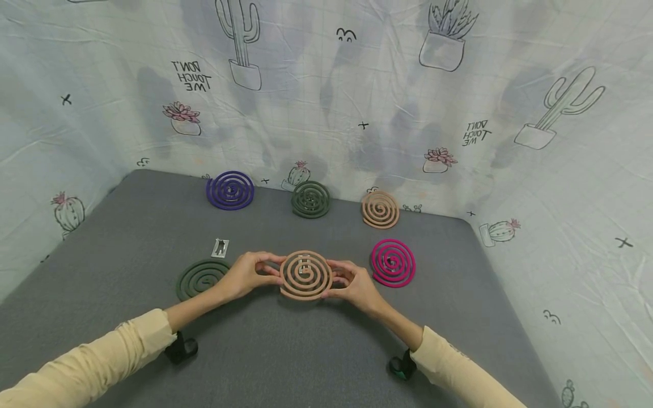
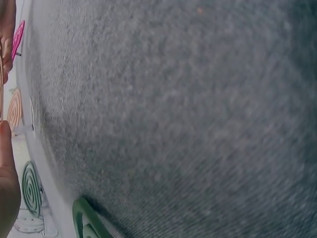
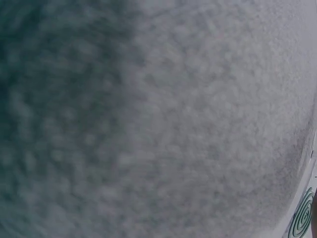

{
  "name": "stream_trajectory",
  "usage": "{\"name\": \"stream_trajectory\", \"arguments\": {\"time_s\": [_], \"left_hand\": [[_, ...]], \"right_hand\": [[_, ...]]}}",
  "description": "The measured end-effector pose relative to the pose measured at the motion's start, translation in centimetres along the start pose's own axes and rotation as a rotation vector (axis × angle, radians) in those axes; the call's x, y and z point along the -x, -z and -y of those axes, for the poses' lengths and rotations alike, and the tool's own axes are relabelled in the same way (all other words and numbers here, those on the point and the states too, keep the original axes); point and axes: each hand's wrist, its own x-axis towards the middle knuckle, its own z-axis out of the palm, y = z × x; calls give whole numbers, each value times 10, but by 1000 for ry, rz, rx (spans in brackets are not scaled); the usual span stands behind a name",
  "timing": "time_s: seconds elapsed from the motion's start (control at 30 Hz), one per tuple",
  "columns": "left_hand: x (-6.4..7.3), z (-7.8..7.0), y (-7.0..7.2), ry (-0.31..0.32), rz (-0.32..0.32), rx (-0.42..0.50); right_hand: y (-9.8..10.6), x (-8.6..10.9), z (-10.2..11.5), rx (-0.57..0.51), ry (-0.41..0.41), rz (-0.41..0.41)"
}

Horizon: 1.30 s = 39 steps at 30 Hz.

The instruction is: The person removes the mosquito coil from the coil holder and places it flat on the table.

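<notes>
Cream sleeves (image 1: 102, 358) reach over the grey tabletop (image 1: 301, 362); left hand (image 1: 248, 276) and right hand (image 1: 357, 287) pinch opposite rims of a tan spiral coil (image 1: 306, 276) above its middle, between left and right edges. Light, even, level pressure should keep the coil from flexing.

A makeshift booth: white, creased fabric (image 1: 306, 107) hangs around 3 sides of a grey desk (image 1: 306, 357), printed with line-drawn potted cacti (image 1: 245, 75) and backwards lettering (image 1: 191, 75). Whether it stands in a home, office or workshop cannot be told.
</notes>
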Motion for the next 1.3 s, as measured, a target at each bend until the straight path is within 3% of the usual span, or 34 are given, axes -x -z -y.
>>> {"name": "stream_trajectory", "arguments": {"time_s": [0.57,1.3], "left_hand": [[16,-13,-13,48,-38,-25],[24,-8,-22,61,-5,-45]], "right_hand": [[-5,10,0,17,-10,12],[-8,24,-6,63,-22,21]]}}
